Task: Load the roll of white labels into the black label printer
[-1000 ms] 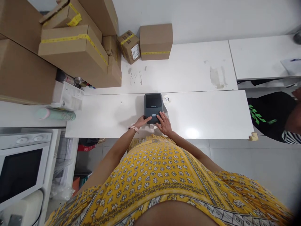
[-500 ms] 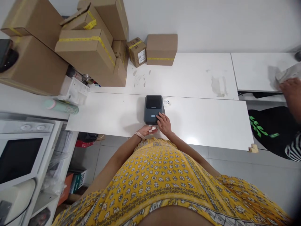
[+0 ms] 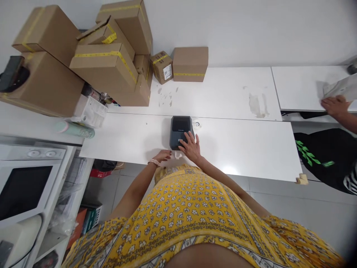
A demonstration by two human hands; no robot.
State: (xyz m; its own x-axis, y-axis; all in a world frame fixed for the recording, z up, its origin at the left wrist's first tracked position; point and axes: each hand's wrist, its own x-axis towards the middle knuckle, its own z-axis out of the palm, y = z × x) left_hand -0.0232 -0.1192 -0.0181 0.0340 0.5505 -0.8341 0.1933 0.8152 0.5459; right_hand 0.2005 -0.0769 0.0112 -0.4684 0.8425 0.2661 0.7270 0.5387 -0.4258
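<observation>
Dark-grey device (image 3: 181,124) sits on the desk (image 3: 245,147), white paper (image 3: 177,155) already showing at six o'clock, unheld; right hand (image 3: 191,147), fingers spread, touches its five o'clock; left hand (image 3: 162,156), seemingly empty, loosely open at seven.

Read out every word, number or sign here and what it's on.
No text reads clearly.
Dark device: tiny lettering, too small.
Small carton: printed label, too small.
White package: printing, too small.
Yellow tape: faint marks, too small.
Black fabric: green leaf design, unreadable mark beside.
</observation>
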